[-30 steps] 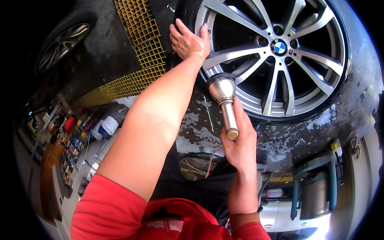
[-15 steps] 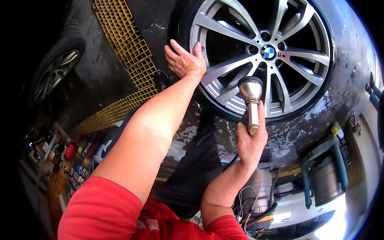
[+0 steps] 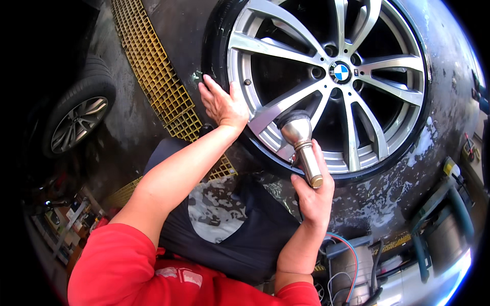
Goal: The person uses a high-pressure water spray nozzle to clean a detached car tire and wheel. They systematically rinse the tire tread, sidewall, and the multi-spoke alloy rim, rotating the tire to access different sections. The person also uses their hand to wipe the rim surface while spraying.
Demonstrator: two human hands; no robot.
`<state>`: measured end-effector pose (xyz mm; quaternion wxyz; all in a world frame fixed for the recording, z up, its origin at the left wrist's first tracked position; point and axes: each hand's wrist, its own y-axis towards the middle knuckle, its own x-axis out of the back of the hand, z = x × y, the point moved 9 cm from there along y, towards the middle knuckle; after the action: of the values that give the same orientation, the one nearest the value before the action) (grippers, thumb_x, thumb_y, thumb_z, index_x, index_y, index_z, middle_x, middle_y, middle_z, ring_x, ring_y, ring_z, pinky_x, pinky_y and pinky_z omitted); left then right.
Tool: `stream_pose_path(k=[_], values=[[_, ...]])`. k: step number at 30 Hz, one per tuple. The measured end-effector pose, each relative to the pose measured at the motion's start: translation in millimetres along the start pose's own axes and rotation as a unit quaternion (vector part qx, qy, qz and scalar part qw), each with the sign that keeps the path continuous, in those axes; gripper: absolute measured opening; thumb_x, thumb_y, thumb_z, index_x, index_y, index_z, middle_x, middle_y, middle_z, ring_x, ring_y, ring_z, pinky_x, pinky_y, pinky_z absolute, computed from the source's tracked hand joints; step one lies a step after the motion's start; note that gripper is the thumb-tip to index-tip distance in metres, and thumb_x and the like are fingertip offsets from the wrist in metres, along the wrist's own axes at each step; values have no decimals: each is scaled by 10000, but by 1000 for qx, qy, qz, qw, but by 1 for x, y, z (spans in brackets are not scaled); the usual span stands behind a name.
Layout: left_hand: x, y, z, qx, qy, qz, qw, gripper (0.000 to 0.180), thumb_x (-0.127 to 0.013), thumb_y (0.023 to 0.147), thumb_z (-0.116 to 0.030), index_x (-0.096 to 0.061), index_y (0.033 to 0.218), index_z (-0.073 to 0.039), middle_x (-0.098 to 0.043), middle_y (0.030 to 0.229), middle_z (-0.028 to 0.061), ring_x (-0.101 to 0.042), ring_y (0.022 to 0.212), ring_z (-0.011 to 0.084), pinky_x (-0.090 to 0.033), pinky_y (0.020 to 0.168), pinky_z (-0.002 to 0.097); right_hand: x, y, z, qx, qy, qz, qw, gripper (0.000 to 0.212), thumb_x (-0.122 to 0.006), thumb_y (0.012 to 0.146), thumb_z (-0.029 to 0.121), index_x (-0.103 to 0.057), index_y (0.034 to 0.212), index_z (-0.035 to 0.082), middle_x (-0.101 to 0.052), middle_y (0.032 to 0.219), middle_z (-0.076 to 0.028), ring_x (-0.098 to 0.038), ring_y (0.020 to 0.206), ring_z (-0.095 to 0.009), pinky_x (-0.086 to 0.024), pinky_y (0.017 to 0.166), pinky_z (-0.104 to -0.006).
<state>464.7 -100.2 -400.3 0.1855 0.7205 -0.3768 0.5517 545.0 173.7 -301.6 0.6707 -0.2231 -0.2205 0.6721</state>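
Landmark: a large silver alloy wheel (image 3: 326,76) with paired spokes, fitted with a black tyre (image 3: 217,46), lying flat on the wet dark workshop floor (image 3: 439,117).
Left hand (image 3: 222,104): open, fingers stretched out, palm pressed on the tyre and rim at the wheel's left edge.
Right hand (image 3: 312,191): closed around the lower end of a metal tool, just below the wheel's lower rim.
Metal tool (image 3: 301,145): a polished steel shaft with a brass-coloured butt end and a wide flared head; the head sits on the spokes in the wheel's lower part, below and left of the centre cap (image 3: 341,72). What lies under the head is hidden.
Centre cap: round, blue and white, at the wheel's hub, well clear of both hands.
Valve stem (image 3: 247,81): small dark cap on the rim, just right of the left hand's fingertips.
Yellow floor grating (image 3: 153,71): runs along the floor to the left of the wheel, bending under the left forearm.
Second wheel (image 3: 76,122): a mounted tyre with silver spokes, far left of the landmark wheel, well apart.
Clothing: red sleeves (image 3: 117,265) and dark trousers (image 3: 245,239) below the wheel.
Machine with cables (image 3: 352,265): grey unit with red and blue hoses, below the wheel beside the right forearm.
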Motion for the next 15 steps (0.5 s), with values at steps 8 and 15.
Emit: stream_pose_path(k=[8, 15], values=[[-7, 0, 12, -28, -61, 53, 996, 826, -568, 971, -363, -81, 1563, -57, -94, 1592, 296, -115, 1481, 437, -161, 1167, 549, 30, 6, 10, 67, -125, 29, 989, 777, -600, 683, -139, -464, 1439, -16, -632, 1233, -131, -613, 1108, -192, -440, 1000, -304], [-4, 11, 23, -132, -336, 97, 928, 604, -511, 1002, -144, -244, 1501, 65, -208, 1571, 300, -157, 1485, 393, -149, 1206, 418, 17, 10, 20, 162, -155, 30, 974, 635, -581, 678, -106, -564, 1311, -52, -657, 1077, -113, -625, 999, -194, -473, 932, -302]])
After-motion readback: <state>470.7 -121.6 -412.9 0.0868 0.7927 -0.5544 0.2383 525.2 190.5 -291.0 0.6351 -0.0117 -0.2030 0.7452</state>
